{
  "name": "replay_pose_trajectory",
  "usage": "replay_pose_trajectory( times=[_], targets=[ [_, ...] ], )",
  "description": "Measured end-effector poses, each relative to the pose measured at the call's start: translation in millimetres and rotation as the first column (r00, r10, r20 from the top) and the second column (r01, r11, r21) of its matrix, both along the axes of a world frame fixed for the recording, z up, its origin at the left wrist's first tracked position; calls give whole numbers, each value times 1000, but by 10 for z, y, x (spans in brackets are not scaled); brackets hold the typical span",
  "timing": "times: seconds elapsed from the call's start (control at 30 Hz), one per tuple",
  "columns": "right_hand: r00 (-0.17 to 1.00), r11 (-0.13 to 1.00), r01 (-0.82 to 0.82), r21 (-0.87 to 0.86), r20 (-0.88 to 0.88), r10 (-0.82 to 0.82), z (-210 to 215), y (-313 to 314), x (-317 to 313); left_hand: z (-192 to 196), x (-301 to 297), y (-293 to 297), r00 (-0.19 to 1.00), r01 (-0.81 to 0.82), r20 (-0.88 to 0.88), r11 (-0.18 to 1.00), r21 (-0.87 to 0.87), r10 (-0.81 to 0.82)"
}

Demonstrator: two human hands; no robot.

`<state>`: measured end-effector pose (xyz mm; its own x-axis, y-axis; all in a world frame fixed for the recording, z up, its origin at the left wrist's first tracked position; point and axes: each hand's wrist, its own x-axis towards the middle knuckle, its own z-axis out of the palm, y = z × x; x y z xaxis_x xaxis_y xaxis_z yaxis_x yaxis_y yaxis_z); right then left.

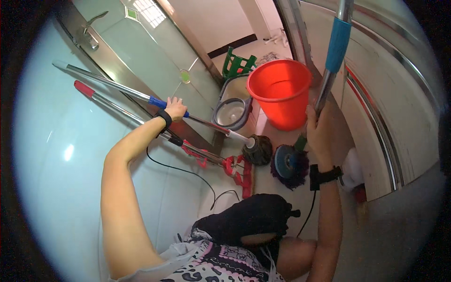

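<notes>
Head view: the left hand (176,108) is wrapped around a mop (141,96) slanting from ten to four o'clock, while the right hand (317,131) grips a second, near-upright mop (336,47) beside the red bucket (279,91).

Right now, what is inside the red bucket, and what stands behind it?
The red bucket looks empty as far as its inner wall shows; its bottom is out of sight. Behind it stand a green crate and a grey spin bucket, both partly covered.
</notes>
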<state>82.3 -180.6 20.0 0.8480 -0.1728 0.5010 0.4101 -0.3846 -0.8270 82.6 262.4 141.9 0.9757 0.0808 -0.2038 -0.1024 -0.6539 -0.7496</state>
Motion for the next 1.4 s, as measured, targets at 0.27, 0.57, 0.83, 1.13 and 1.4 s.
replay_pose_trajectory(
  times=[0.27,0.57,0.83,1.13,1.4],
  targets=[
    [954,934,-281,220,-43,297,193,303,-211,-233,-220,-494,973,227,78,948,-222,-215],
    [859,879,-435,-194,203,470,371,623,-460,-993,-645,-2375,998,17,32,-288,-957,-45],
    [733,772,-598,-214,245,635,381,794,-613,-906,-1018,-2151,970,238,207,-299,-924,129],
    [868,870,-430,-240,153,472,192,627,-458,25,-1566,-1500,931,293,205,-284,-913,301],
    [848,819,-476,-322,80,524,-44,709,-425,337,-2071,-1178,802,338,195,-161,-927,564]
  ],
)
